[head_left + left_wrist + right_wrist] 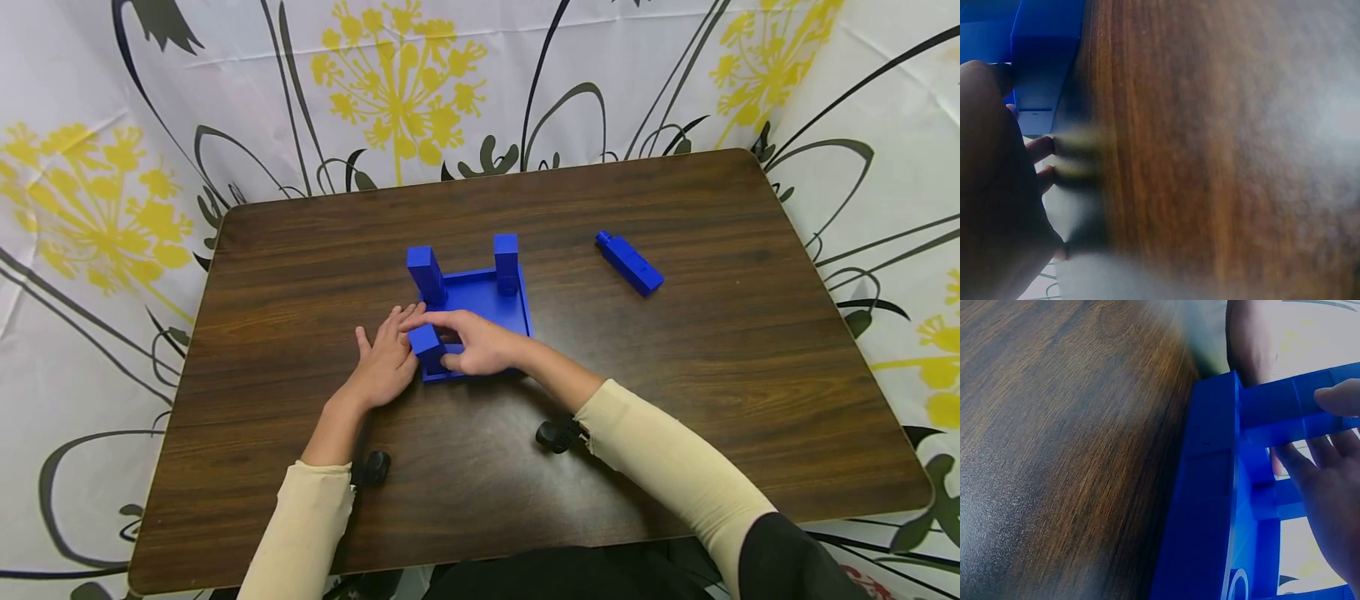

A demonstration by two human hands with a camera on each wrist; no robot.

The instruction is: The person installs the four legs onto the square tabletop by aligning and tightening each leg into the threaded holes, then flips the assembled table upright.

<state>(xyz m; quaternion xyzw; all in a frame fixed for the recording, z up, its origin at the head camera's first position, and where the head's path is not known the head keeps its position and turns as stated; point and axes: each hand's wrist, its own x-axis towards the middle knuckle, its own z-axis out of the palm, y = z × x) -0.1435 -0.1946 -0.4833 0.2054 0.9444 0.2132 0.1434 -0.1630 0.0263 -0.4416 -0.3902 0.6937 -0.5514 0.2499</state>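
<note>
A blue square tray [487,297] with a raised rim lies on the table, with upright blue posts at several corners. My right hand [483,343] reaches over the tray and holds the near-left post [427,348] between thumb and fingers. In the right wrist view, the thumb lies along this post [1272,406]. Flat beside the tray's left edge is my left hand [386,362], fingers straight and spread, close against the rim. The far-left post [426,273] and far-right post [506,262] stand upright. A round socket [1239,584] shows at another corner in the right wrist view.
A loose blue post [630,264] with a peg at one end lies on its side, to the right of the tray. The brown wooden table [712,375] has a patterned white cloth [480,92] behind it.
</note>
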